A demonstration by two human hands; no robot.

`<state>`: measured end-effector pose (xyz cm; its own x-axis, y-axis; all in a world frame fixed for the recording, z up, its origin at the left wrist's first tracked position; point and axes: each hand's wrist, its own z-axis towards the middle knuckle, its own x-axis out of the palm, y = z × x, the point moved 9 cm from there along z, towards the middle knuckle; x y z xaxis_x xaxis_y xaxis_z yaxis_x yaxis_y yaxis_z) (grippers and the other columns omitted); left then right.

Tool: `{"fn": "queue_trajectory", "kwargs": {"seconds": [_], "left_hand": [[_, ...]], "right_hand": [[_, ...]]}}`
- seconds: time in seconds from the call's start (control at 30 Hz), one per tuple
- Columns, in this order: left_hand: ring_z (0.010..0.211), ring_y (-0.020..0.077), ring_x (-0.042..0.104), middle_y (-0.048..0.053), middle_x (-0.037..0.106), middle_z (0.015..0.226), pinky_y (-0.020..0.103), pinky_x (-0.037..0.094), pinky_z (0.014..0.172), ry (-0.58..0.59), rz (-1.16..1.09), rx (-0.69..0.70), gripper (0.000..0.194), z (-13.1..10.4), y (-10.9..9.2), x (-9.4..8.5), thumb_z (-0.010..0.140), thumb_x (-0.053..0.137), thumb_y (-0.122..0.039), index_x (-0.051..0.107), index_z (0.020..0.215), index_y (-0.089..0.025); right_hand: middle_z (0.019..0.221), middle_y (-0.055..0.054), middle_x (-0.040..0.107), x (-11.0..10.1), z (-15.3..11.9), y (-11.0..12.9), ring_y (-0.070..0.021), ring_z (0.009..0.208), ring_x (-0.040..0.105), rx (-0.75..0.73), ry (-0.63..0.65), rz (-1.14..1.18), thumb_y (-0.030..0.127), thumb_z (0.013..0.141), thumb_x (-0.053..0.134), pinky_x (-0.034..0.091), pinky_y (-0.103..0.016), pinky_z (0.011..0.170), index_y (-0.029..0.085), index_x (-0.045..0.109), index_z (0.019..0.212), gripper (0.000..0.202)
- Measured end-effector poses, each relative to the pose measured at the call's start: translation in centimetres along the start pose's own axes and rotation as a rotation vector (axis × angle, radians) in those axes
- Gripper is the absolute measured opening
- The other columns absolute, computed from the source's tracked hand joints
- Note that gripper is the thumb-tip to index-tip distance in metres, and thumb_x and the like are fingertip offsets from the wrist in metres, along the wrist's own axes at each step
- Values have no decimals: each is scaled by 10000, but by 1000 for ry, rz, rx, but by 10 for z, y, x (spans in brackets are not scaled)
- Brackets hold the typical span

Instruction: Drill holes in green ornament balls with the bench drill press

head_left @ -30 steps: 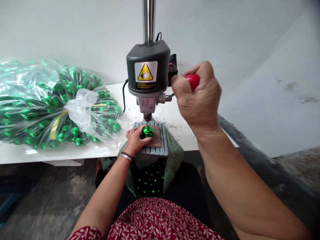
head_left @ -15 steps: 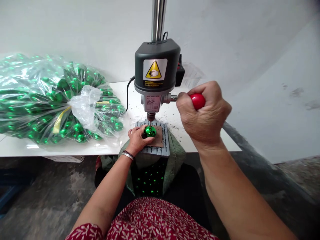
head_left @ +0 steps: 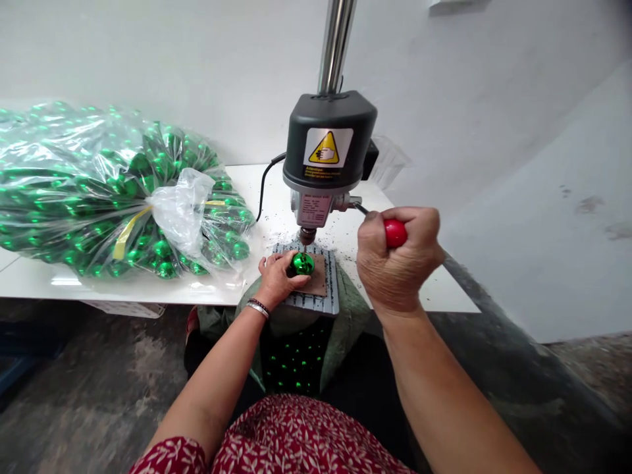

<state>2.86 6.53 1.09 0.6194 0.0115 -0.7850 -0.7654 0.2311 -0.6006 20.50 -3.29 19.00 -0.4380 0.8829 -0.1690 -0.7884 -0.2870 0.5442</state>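
Note:
Shiny and green, a ball ornament (head_left: 304,264) sits on a brown board (head_left: 318,280) over the drill press base (head_left: 332,296). My left hand (head_left: 279,279) grips it from the left, thumb in front and fingers behind. Directly above is the chuck (head_left: 307,235) of the drill press (head_left: 332,141), its thin bit reaching down to the ball's top; whether it has entered the ball I cannot tell. My right hand (head_left: 399,253) is wrapped round the red knob (head_left: 395,233) of the press's feed lever (head_left: 361,208).
On the left of the white table (head_left: 148,289) lies a big clear bag (head_left: 99,191) of green balls. An open green sack (head_left: 348,313) with more balls hangs below the base. Dark shavings surround the base. A clear plastic container (head_left: 390,161) is behind the press.
My right hand has pulled the lever's knob downward, tilting the lever. My left hand still holds the ball on the board. The whole view has shifted slightly.

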Motion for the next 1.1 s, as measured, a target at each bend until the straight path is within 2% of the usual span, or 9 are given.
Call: {"fn": "queue_trajectory", "kwargs": {"seconds": [0.27, 0.43, 0.5, 0.57, 0.7, 0.83, 1.0, 1.03, 1.1], "left_hand": [[1242, 295, 506, 55, 696, 1200, 484, 214, 1134, 14, -26, -6, 577, -1, 1, 1, 734, 784, -392, 621, 1281, -307], [1235, 302, 510, 57, 695, 1181, 470, 248, 1116, 10, -43, -8, 574, -1, 0, 0, 727, 790, -373, 629, 1273, -300], [1230, 301, 514, 57, 695, 1170, 462, 259, 1112, 2, -43, -13, 581, -1, 1, 0, 718, 798, -370, 630, 1270, -292], [1215, 298, 526, 56, 697, 1154, 460, 269, 1109, -11, -40, -9, 589, -1, 1, 0, 710, 804, -372, 630, 1266, -285], [1180, 293, 553, 52, 704, 1116, 478, 277, 1118, -41, -43, 16, 560, -1, 0, -3, 699, 809, -359, 639, 1225, -265], [1117, 278, 604, 73, 707, 1099, 444, 387, 1062, -64, -136, 29, 510, -7, -3, -11, 719, 776, -292, 632, 1201, -205], [1178, 244, 606, 94, 644, 1271, 368, 480, 1020, -61, -406, 109, 608, -46, -6, -34, 731, 737, -265, 556, 1308, -206], [1200, 246, 595, 99, 622, 1302, 362, 487, 1016, -93, -441, 115, 622, -56, -3, -44, 728, 742, -282, 551, 1315, -207], [1182, 245, 598, 111, 594, 1324, 360, 503, 990, -243, -469, 60, 633, -75, 13, -72, 740, 740, -333, 540, 1326, -205]], "right_hand": [[676, 6, 561, 0, -15, -8, -99, 605, 524, -26, -54, 18, 424, 855, 533, 454, -261, 615, 219, 512, 791, 215], [670, 9, 575, 0, -25, -11, -94, 604, 534, -60, -47, 65, 400, 838, 549, 440, -243, 597, 212, 512, 781, 200], [667, 13, 563, 1, -12, -8, -84, 595, 513, -31, -48, 105, 402, 830, 549, 417, -235, 585, 201, 507, 783, 211], [673, 15, 547, 6, 14, 0, -75, 594, 481, 6, -11, 119, 397, 832, 531, 383, -232, 574, 188, 501, 790, 216], [616, 56, 433, 35, 73, 6, -42, 583, 325, 211, 243, 51, 268, 824, 539, 306, -242, 621, 171, 434, 725, 174], [591, 66, 371, 55, 99, 3, -33, 613, 280, 341, 371, -32, 253, 847, 528, 299, -268, 697, 163, 397, 671, 236], [570, 75, 314, 64, 103, -6, -20, 616, 234, 342, 343, 7, 255, 838, 546, 345, -261, 747, 153, 383, 630, 283], [566, 77, 306, 65, 103, -7, -17, 609, 229, 326, 328, 42, 257, 835, 550, 357, -255, 751, 153, 377, 622, 294], [567, 78, 307, 66, 104, -9, -14, 592, 224, 294, 299, 113, 268, 833, 556, 376, -238, 743, 156, 363, 616, 311]]}}
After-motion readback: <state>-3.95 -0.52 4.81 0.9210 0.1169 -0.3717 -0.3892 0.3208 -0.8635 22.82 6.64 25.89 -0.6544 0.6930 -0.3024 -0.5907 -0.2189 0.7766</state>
